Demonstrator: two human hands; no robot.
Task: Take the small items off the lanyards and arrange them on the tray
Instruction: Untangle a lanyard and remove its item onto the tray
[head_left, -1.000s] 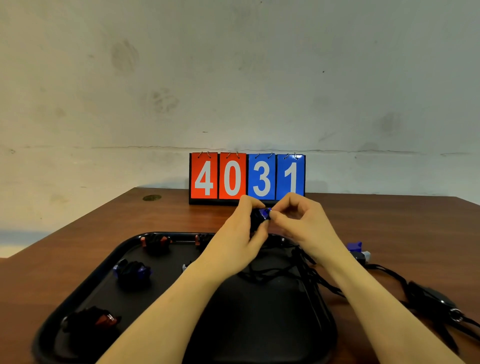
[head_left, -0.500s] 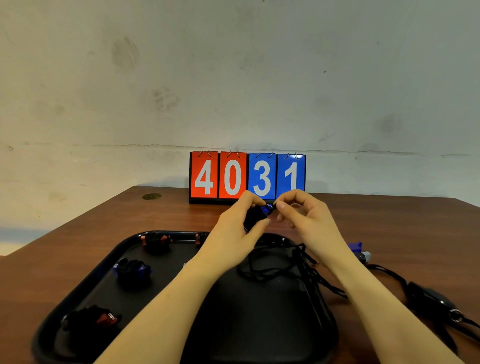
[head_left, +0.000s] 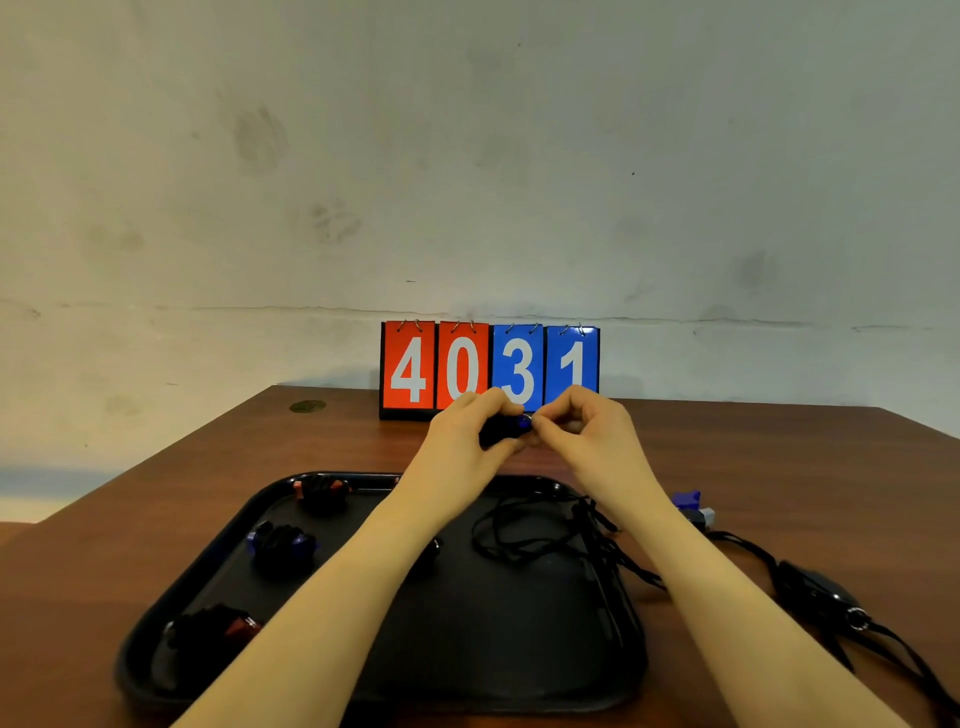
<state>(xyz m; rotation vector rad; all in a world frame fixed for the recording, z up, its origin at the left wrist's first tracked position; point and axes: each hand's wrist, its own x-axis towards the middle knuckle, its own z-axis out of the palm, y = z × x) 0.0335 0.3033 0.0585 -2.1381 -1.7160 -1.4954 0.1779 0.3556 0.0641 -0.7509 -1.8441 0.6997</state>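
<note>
Left hand (head_left: 457, 447) grips blue-black item (head_left: 506, 430) above tray (head_left: 218, 561); right hand (head_left: 587, 441) pinches its metal ring (head_left: 528, 417).

Lanyard cords (head_left: 524, 535) clutter tray (head_left: 467, 649) right; centre bare.

Behind the black tray (head_left: 223, 561), the left hand (head_left: 457, 447) swallows most of the small dark item (head_left: 501, 431), its shape unreadable, and both forearms run off frame.
</note>
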